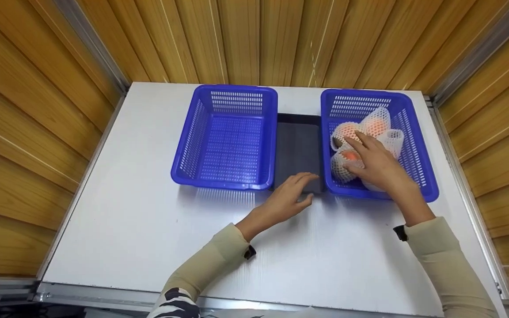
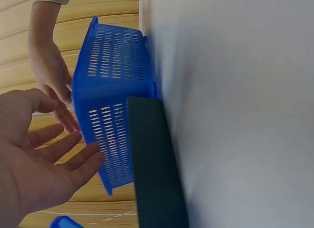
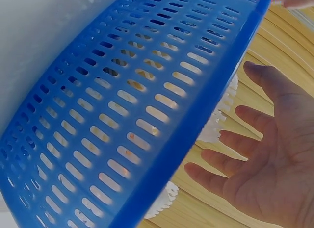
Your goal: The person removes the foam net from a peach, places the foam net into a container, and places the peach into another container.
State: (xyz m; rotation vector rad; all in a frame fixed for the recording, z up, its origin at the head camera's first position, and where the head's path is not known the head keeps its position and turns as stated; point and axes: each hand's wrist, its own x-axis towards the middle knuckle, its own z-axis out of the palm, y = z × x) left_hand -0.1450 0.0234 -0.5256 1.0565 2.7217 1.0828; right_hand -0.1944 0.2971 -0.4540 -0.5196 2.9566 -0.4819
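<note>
Several round orange-red fruits in white foam nets (image 1: 376,126) lie in the right blue basket (image 1: 429,190). Over them, in the head view, is my right hand (image 1: 378,165), its fingers spread and slightly bent, holding nothing. From the right wrist view, the right hand (image 3: 267,149) is beside the basket's rim, with white netting showing past the edge. My left hand (image 1: 287,196) hovers at the near end of the black tray (image 1: 298,150), fingers loosely extended and nothing in its grasp. The left wrist view shows that left hand (image 2: 54,154) palm visible, fingers relaxed.
A second blue basket (image 1: 232,150) with a bare slotted floor stands left of the black tray. All three containers sit side by side on a white table (image 1: 117,212). Wooden plank walls (image 1: 276,39) enclose the table at the back and both sides.
</note>
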